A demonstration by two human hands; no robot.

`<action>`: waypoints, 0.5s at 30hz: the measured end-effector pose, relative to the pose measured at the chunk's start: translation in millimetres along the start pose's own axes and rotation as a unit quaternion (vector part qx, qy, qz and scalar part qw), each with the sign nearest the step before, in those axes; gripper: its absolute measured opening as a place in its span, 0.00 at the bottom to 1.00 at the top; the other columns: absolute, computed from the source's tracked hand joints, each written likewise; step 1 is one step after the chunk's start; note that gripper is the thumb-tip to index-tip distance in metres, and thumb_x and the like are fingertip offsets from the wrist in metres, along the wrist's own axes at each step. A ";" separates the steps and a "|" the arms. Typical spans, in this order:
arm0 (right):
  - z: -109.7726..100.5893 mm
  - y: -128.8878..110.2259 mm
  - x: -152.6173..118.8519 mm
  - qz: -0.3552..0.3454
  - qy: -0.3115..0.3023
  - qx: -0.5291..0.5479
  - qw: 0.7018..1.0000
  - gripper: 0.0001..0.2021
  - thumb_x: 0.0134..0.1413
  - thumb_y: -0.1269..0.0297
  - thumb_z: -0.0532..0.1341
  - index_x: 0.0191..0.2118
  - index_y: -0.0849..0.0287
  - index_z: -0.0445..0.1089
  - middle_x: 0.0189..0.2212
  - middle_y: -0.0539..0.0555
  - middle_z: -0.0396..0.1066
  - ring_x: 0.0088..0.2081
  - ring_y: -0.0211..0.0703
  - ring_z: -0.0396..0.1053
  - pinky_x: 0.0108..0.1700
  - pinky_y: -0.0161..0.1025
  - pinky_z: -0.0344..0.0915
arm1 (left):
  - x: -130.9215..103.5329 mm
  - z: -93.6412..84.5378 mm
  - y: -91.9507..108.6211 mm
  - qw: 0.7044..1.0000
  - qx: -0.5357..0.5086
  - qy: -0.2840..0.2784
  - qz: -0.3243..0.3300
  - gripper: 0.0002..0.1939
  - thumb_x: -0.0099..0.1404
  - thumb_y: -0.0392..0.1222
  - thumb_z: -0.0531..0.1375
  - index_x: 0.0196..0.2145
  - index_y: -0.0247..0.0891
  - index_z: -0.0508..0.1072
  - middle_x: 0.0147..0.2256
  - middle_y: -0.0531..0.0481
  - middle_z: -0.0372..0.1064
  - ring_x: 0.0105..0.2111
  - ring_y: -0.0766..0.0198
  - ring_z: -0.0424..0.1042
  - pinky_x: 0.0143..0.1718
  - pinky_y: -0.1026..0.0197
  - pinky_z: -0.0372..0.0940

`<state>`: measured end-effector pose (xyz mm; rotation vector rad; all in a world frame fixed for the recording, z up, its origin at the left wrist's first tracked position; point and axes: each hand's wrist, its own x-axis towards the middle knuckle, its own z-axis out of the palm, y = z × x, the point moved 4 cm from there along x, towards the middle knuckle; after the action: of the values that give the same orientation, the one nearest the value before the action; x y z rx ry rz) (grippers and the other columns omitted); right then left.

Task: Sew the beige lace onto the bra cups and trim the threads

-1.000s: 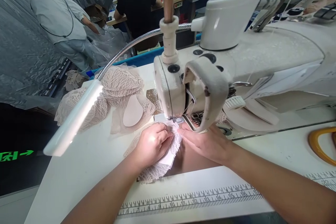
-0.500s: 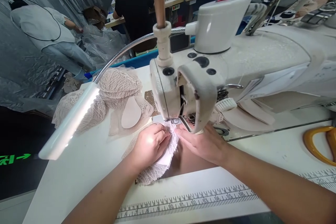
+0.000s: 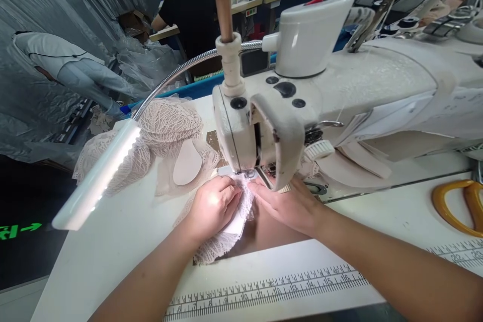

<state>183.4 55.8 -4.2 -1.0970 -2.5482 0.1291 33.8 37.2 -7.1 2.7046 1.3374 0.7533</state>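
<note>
The left hand (image 3: 215,206) holds the lace piece (image 3: 246,203), while at its three o'clock the right hand (image 3: 287,205) touches the edge, its grip unclear.

One left hand (image 3: 213,206), one right hand (image 3: 287,206), one sewing machine (image 3: 358,80) just beyond them, two people farther off.
Under the hands, at least one lace piece (image 3: 217,247), its layers too covered to count; to their left, two lace mounds (image 3: 168,126), one pale teardrop-shaped pad (image 3: 187,162) and one lit lamp (image 3: 98,176); to their right, one orange handle (image 3: 441,206); on the near side, one ruler strip (image 3: 264,292) on one worktop (image 3: 94,266); well beyond, one person in a black top (image 3: 190,20) and one in a white top (image 3: 64,55); far left, one green arrow (image 3: 31,227).
</note>
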 end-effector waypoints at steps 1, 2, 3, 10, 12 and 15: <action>0.2 -0.1 1.0 0.009 -0.005 -0.001 1.000 0.14 0.60 0.72 0.50 0.32 0.60 0.73 0.29 0.56 0.70 0.30 0.41 0.63 0.33 0.39 0.57 | 0.9 -0.4 -0.3 1.000 0.007 0.002 0.003 0.09 0.64 0.34 0.54 0.26 0.35 0.69 0.26 0.48 0.69 0.26 0.65 0.65 0.26 0.64 0.61; 0.3 -0.2 1.8 0.018 -0.009 -0.004 1.000 0.14 0.60 0.73 0.50 0.32 0.60 0.73 0.29 0.55 0.70 0.30 0.41 0.63 0.33 0.39 0.56 | 1.8 -0.8 -0.5 1.000 0.013 0.006 0.006 0.10 0.64 0.34 0.54 0.26 0.35 0.69 0.26 0.48 0.69 0.26 0.65 0.65 0.26 0.64 0.61; 0.5 -0.3 2.5 0.026 -0.013 -0.007 1.000 0.14 0.59 0.73 0.50 0.32 0.59 0.73 0.29 0.55 0.70 0.29 0.40 0.63 0.33 0.39 0.55 | 2.7 -1.2 -0.7 1.000 0.019 0.010 0.009 0.10 0.65 0.34 0.53 0.26 0.35 0.69 0.26 0.48 0.69 0.25 0.65 0.65 0.26 0.64 0.61; -0.5 -0.3 3.6 0.077 -0.021 -0.008 0.997 0.13 0.60 0.70 0.49 0.35 0.61 0.72 0.30 0.55 0.70 0.31 0.42 0.64 0.35 0.40 0.54 | 3.6 0.3 -0.7 0.999 0.036 0.022 0.019 0.13 0.65 0.35 0.53 0.23 0.36 0.66 0.24 0.49 0.66 0.23 0.67 0.63 0.23 0.65 0.58; -0.1 -0.4 3.7 0.087 -0.028 -0.010 0.996 0.13 0.60 0.70 0.50 0.34 0.60 0.71 0.30 0.55 0.70 0.32 0.43 0.64 0.35 0.40 0.54 | 3.1 1.0 -1.2 0.999 0.032 0.013 0.011 0.12 0.65 0.35 0.53 0.24 0.36 0.66 0.25 0.49 0.66 0.24 0.67 0.64 0.24 0.65 0.58; 0.6 -0.6 3.3 0.094 -0.031 -0.002 0.995 0.12 0.59 0.70 0.51 0.34 0.59 0.71 0.28 0.55 0.69 0.31 0.44 0.64 0.34 0.40 0.55 | 3.0 0.0 -1.6 1.000 0.020 -0.002 -0.001 0.10 0.65 0.35 0.53 0.27 0.35 0.69 0.27 0.48 0.69 0.27 0.64 0.66 0.26 0.63 0.61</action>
<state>180.7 57.8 -3.6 -1.3529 -2.4943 0.2092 34.1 40.5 -6.2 2.7320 1.3692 0.7301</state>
